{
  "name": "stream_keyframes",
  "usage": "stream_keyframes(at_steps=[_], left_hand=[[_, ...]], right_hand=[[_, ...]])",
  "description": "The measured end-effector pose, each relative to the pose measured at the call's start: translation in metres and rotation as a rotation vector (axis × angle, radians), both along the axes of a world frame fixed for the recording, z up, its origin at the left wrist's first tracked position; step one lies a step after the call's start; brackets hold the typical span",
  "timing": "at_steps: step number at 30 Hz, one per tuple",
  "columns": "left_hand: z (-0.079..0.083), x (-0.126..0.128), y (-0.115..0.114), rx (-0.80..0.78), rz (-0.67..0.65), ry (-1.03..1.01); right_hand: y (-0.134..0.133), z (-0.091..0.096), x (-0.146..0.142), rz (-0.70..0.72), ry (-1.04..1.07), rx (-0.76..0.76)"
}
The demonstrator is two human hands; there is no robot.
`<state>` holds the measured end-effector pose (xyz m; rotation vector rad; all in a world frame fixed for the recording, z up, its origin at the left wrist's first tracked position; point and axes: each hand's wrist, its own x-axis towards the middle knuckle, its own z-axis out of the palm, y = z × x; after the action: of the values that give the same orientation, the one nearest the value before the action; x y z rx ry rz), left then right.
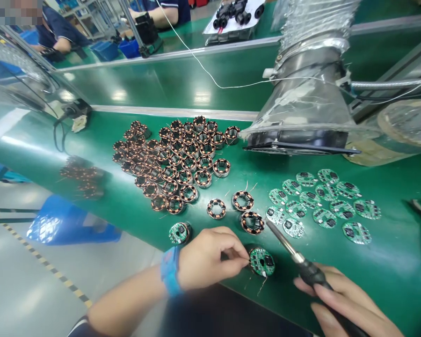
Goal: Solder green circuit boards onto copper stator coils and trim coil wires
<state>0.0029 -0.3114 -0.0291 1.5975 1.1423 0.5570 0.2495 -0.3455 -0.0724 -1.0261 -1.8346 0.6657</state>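
**Left hand pinches at a stator board, right hand holds iron**

The left hand (210,257), a blue wristband (170,271) on its wrist, has thumb and fingertips pressed together at the edge of a round green circuit board (261,262) seated on a stator, pinching something too fine to make out. Thin wires stick out below that board, near the front edge of the green desk (389,267). The right hand (344,299) grips a soldering iron (310,274), its bare tip beside a copper-wound stator (252,222) and off the board. Farther back lie a heap of wound stators (171,159), loose green circuit boards (323,201) and a foil-wrapped duct (301,107).
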Motion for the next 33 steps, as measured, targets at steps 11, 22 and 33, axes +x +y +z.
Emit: stream_keyframes(at_steps=[11, 22, 33], left_hand=[[-0.014, 0.006, -0.029, 0.730, 0.023, 0.048], [-0.008, 0.028, -0.028, 0.287, 0.362, 0.100], [0.001, 0.020, -0.022, 0.066, 0.272, 0.068]], right_hand=[[0.008, 0.008, -0.034, -0.014, -0.050, 0.068], [0.010, 0.005, -0.045, 0.088, -0.067, 0.112], [0.006, 0.004, -0.034, 0.087, -0.075, 0.096]])
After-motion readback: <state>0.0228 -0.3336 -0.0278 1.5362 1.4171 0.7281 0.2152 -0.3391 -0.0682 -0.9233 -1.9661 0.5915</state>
